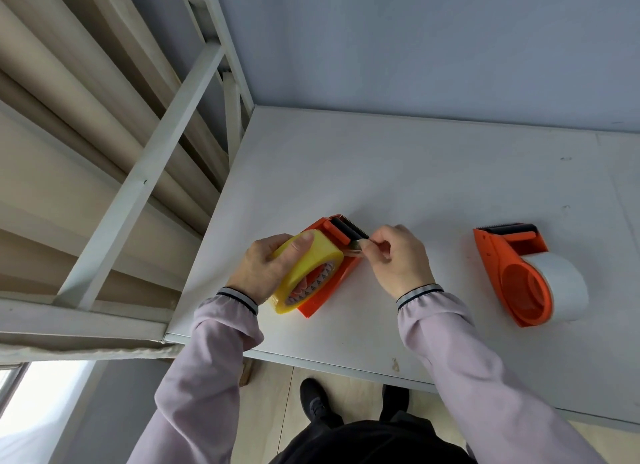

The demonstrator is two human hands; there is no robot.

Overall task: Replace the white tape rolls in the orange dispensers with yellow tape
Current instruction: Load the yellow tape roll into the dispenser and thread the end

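Two orange dispensers on a white table (415, 172). Near dispenser (332, 276) lies flat between the hands; far dispenser (512, 273) sits well off to the right of the right hand, apart from everything, with a white roll (562, 283) seated on its hub.

Left hand (266, 266): fingers wrapped over the yellow roll (308, 266), thumb on the outer face, clamping it. Roll sits tilted on the near dispenser, its lower rim close to the wrist and reaching past the dispenser's near corner. Cardboard core with a zigzag print shows on the side away from the palm.

Right hand (398, 259): thumb and forefinger pinched on the free tape end (355, 252), other fingers curled in. The end runs from the roll to the fingertips, just below the serrated blade (353, 226) at the dispenser's far end. Fingertips almost at the blade; contact not clear.

Edges: table's left edge runs just beyond the left hand's knuckles, little margin there; a white metal frame (145, 186) stands past it. Front edge lies below both wrists, forearms crossing it. Beyond the fingertips the tabletop is bare up to the wall (415, 48). Bare stretch too between the right hand and the far dispenser.

Lilac sleeves (467, 359) with striped cuffs on both arms.
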